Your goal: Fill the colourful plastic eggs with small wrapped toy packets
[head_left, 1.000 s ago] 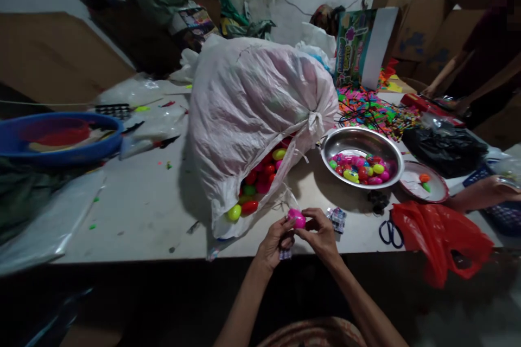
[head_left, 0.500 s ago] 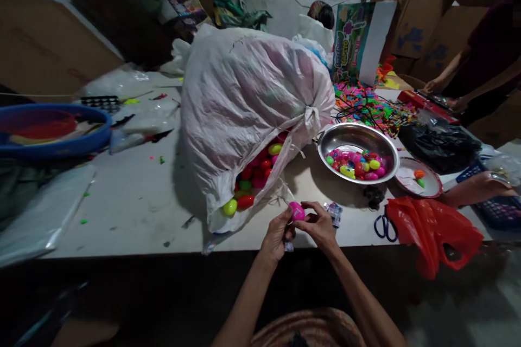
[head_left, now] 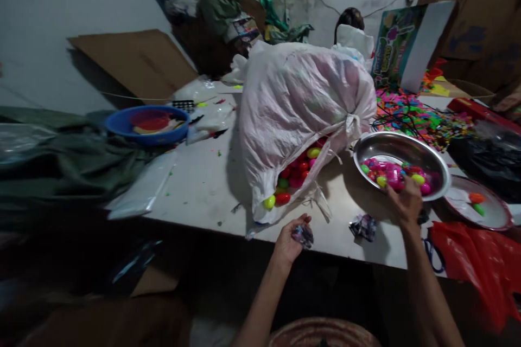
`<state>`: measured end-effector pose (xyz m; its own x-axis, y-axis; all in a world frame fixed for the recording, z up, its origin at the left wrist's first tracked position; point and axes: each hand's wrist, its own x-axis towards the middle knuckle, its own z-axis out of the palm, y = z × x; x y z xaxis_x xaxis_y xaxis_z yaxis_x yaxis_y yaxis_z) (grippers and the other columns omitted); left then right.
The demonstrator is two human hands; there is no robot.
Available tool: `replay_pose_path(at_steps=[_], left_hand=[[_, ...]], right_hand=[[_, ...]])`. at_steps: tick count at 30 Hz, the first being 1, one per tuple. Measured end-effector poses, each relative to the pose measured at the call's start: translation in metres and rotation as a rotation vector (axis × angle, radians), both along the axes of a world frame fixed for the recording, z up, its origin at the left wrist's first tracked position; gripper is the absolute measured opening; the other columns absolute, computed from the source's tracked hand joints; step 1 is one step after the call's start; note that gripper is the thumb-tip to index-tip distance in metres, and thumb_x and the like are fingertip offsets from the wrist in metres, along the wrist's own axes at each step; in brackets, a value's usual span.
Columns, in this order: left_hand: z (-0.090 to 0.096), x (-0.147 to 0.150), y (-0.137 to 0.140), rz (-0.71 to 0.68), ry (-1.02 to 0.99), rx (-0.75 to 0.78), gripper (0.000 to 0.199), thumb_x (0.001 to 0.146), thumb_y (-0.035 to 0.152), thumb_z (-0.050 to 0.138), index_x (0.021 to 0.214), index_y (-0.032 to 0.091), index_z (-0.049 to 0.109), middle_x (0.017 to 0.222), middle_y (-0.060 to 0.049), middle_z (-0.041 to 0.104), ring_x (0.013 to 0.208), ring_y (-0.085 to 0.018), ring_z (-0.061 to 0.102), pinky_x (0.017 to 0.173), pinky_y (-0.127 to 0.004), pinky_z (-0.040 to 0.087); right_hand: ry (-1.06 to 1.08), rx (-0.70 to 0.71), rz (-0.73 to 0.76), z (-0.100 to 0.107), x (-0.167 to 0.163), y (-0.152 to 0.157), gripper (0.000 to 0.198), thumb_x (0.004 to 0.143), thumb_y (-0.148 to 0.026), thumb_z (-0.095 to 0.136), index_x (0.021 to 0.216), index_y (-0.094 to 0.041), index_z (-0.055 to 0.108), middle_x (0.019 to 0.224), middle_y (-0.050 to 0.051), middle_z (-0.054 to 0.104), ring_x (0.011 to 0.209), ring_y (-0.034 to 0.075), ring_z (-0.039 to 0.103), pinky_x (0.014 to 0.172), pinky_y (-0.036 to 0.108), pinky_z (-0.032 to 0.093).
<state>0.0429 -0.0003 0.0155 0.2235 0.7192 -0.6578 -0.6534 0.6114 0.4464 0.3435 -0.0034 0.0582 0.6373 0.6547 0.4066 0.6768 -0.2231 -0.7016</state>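
Observation:
My left hand (head_left: 290, 241) is closed around small crumpled printed wrappers (head_left: 302, 236) at the table's front edge. Over the near rim of a steel bowl (head_left: 442, 195) is my right hand (head_left: 408, 200), its fingers apart and blurred. A pink plastic egg (head_left: 394, 174) is just past those fingertips, above or among the bowl's colourful eggs; whether they touch it is unclear. A big white sack (head_left: 293, 103) lies in front of me. Its torn opening shows more plastic eggs (head_left: 282, 199). More crumpled wrappers (head_left: 363, 227) lie on the table between my hands.
Right of the bowl are a plate (head_left: 494, 222) with small orange and green pieces, a red plastic bag (head_left: 480, 260) and dark-handled scissors (head_left: 433, 255). A blue basin (head_left: 148, 138) stands left. Behind the bowl spread small colourful plastic pieces (head_left: 402, 111). A person (head_left: 350, 21) is beyond the sack.
My hands have separated: the right carried the pink egg from the left hand over to the bowl. The left stays near the table edge with wrappers. The view has swung left.

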Motion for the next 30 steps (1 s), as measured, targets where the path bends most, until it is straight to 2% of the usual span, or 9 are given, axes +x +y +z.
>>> replay_pose_path(at_steps=[3,8,12,16,19,22,25,27,30], left_hand=[[-0.006,-0.025,-0.002,0.101,0.009,-0.001,0.032,0.057,-0.01,0.051,0.078,0.011,0.064,0.081,-0.009,0.067,0.07,-0.014,0.064,0.065,-0.024,0.052],[-0.01,-0.041,-0.005,0.178,0.183,0.152,0.022,0.06,0.001,0.067,0.078,0.013,0.064,0.073,-0.005,0.067,0.062,-0.013,0.063,0.059,-0.022,0.05],[-0.009,-0.053,-0.007,0.215,0.442,0.295,0.027,0.056,0.024,0.078,0.075,0.013,0.063,0.063,0.0,0.064,0.047,-0.008,0.054,0.047,-0.018,0.043],[-0.016,-0.067,-0.009,0.162,0.695,0.353,0.034,0.055,0.039,0.078,0.073,0.013,0.064,0.044,0.006,0.051,0.035,-0.004,0.038,0.036,-0.016,0.027],[-0.023,-0.071,-0.008,0.136,0.757,0.325,0.042,0.052,0.043,0.078,0.078,0.012,0.068,0.04,0.007,0.044,0.033,-0.004,0.03,0.034,-0.017,0.018],[-0.022,-0.069,-0.005,0.07,0.783,0.355,0.04,0.051,0.037,0.079,0.081,0.012,0.07,0.042,0.006,0.047,0.036,-0.005,0.033,0.036,-0.018,0.021],[-0.011,-0.06,0.002,-0.068,0.832,0.492,0.024,0.049,0.025,0.077,0.07,0.014,0.071,0.05,0.002,0.055,0.045,-0.009,0.042,0.041,-0.018,0.03],[-0.004,-0.052,0.006,-0.154,0.826,0.562,0.016,0.048,0.019,0.076,0.061,0.015,0.069,0.053,0.001,0.059,0.049,-0.011,0.045,0.045,-0.019,0.033],[0.0,-0.038,0.007,-0.232,0.748,0.563,0.012,0.048,0.016,0.075,0.057,0.014,0.068,0.055,0.0,0.06,0.051,-0.011,0.048,0.047,-0.019,0.033]], right_hand=[[-0.201,-0.079,0.046,0.011,-0.021,0.025,0.054,0.076,-0.038,0.056,0.124,-0.015,0.048,0.124,0.019,0.048,0.1,0.032,0.053,0.076,0.044,0.045],[-0.305,-0.208,0.81,-0.013,-0.186,0.066,0.025,0.084,-0.021,0.046,0.104,-0.019,0.06,0.103,0.01,0.061,0.088,0.021,0.056,0.073,0.031,0.044],[-0.38,-0.331,0.98,-0.04,-0.264,0.087,0.019,0.08,-0.012,0.048,0.09,-0.015,0.064,0.097,0.013,0.064,0.091,0.024,0.054,0.078,0.034,0.041],[-0.36,-0.339,0.972,-0.048,-0.259,0.089,0.024,0.08,-0.013,0.049,0.101,-0.016,0.061,0.112,0.014,0.06,0.094,0.023,0.055,0.082,0.036,0.04],[-0.229,-0.317,0.914,-0.04,-0.239,0.083,0.024,0.075,-0.021,0.057,0.099,-0.016,0.06,0.104,0.012,0.062,0.086,0.022,0.058,0.074,0.033,0.043],[0.37,-0.295,0.914,-0.029,-0.216,0.067,0.028,0.072,-0.032,0.059,0.095,-0.016,0.06,0.08,0.005,0.065,0.064,0.016,0.059,0.062,0.029,0.046],[0.981,-0.38,1.084,-0.023,-0.191,0.045,0.029,0.069,-0.036,0.063,0.089,-0.014,0.061,0.064,0.0,0.063,0.049,0.011,0.056,0.053,0.025,0.046],[1.131,-0.431,1.145,-0.023,-0.178,0.031,0.028,0.064,-0.033,0.069,0.082,-0.014,0.06,0.061,-0.001,0.063,0.047,0.011,0.056,0.05,0.023,0.045],[1.204,-0.37,1.03,-0.027,-0.166,0.019,0.028,0.06,-0.03,0.074,0.077,-0.014,0.058,0.055,-0.003,0.062,0.042,0.01,0.054,0.047,0.022,0.044]])
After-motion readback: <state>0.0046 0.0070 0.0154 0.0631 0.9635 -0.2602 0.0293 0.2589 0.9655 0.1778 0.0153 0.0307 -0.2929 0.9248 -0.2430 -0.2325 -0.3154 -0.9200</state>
